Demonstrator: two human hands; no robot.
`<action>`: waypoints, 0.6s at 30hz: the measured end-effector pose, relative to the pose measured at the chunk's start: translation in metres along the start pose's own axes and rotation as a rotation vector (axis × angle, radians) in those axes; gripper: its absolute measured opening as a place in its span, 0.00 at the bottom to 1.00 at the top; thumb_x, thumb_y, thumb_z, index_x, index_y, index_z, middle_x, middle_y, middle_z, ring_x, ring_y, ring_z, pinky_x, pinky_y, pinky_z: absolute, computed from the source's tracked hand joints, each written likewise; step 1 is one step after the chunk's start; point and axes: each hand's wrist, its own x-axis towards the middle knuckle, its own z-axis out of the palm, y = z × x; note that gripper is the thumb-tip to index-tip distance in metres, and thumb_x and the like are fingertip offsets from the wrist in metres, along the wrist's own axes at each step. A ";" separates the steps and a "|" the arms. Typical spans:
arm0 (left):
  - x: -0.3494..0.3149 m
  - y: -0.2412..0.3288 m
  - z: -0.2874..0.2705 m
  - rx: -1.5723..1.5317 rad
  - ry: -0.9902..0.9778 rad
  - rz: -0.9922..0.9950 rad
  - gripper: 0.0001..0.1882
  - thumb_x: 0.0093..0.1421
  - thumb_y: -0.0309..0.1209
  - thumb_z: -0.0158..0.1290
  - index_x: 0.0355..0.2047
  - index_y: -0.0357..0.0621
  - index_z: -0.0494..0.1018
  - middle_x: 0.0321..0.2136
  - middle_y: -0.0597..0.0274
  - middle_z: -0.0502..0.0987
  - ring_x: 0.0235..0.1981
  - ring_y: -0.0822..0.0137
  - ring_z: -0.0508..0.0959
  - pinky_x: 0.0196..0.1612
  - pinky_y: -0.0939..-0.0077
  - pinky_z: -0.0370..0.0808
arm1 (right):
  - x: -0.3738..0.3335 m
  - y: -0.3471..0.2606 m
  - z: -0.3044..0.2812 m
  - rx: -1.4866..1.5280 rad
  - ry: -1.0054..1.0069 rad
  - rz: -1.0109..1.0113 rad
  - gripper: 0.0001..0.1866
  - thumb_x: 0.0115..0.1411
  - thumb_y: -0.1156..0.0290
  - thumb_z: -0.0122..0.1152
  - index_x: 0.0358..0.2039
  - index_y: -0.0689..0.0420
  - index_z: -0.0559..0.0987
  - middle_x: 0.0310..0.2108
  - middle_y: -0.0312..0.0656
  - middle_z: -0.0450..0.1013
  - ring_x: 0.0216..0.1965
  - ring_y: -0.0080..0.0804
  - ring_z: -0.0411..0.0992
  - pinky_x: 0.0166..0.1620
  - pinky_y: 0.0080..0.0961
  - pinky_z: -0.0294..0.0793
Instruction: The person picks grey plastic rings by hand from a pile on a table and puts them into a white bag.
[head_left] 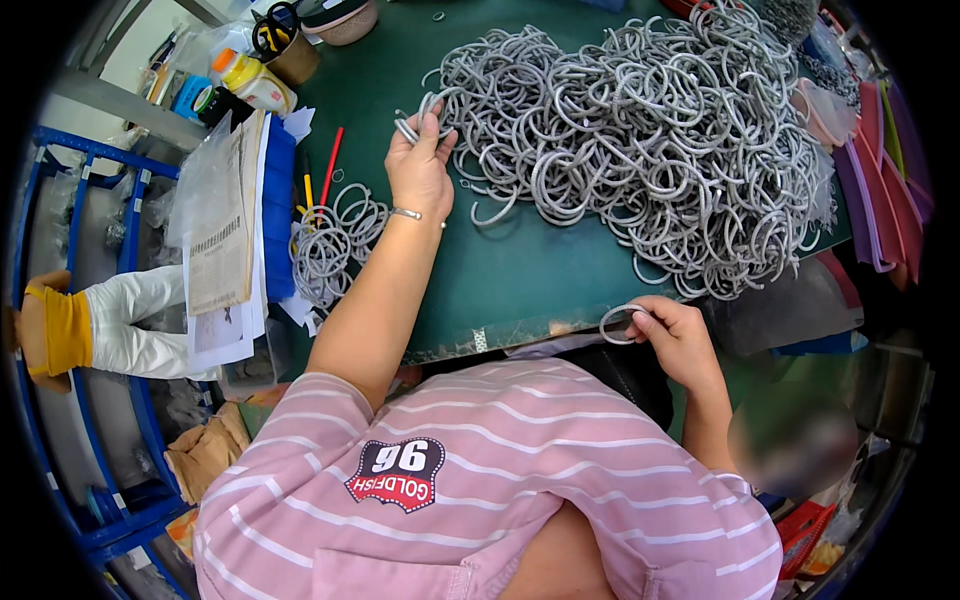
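Note:
A big heap of grey, rope-textured rings (640, 130) covers the right and far part of the green table. My left hand (420, 170), with a thin bracelet at the wrist, reaches to the heap's left edge. Its fingers are closed on grey rings (404, 128); how many is hard to see. Near the table's front edge my right hand (678, 335) pinches a single grey ring (606, 322) between thumb and fingers, apart from the heap. Left of my left forearm lies a smaller, looser pile of grey rings (325, 255).
A blue bin (280, 200) with papers leaning on it stands at the left, beside a red stick (331, 165). Behind are an orange-capped bottle (255, 82) and a cup holding scissors (293, 62). Coloured sheets (880, 190) hang at the right. A person in white trousers (140, 320) stands by blue shelves.

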 end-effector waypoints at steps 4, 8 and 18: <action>0.005 0.001 -0.010 0.599 -0.010 0.454 0.10 0.60 0.32 0.53 0.36 0.37 0.74 0.39 0.59 0.78 0.36 0.74 0.75 0.37 0.79 0.73 | -0.011 0.001 -0.003 0.027 -0.007 -0.027 0.08 0.59 0.77 0.52 0.38 0.65 0.77 0.23 0.37 0.75 0.25 0.19 0.71 0.32 0.18 0.71; -0.005 0.047 -0.010 0.600 0.052 0.471 0.11 0.62 0.33 0.49 0.34 0.36 0.73 0.26 0.62 0.79 0.24 0.73 0.76 0.28 0.82 0.72 | -0.016 0.015 -0.008 0.165 -0.094 0.087 0.08 0.61 0.76 0.51 0.36 0.66 0.77 0.23 0.36 0.74 0.24 0.18 0.69 0.30 0.16 0.70; -0.141 0.088 0.009 0.612 -0.831 -0.474 0.08 0.60 0.30 0.51 0.33 0.37 0.73 0.21 0.63 0.76 0.24 0.74 0.76 0.24 0.83 0.71 | 0.017 0.095 0.036 -0.543 -0.158 -0.376 0.09 0.55 0.71 0.56 0.34 0.61 0.78 0.31 0.53 0.75 0.35 0.51 0.73 0.41 0.39 0.71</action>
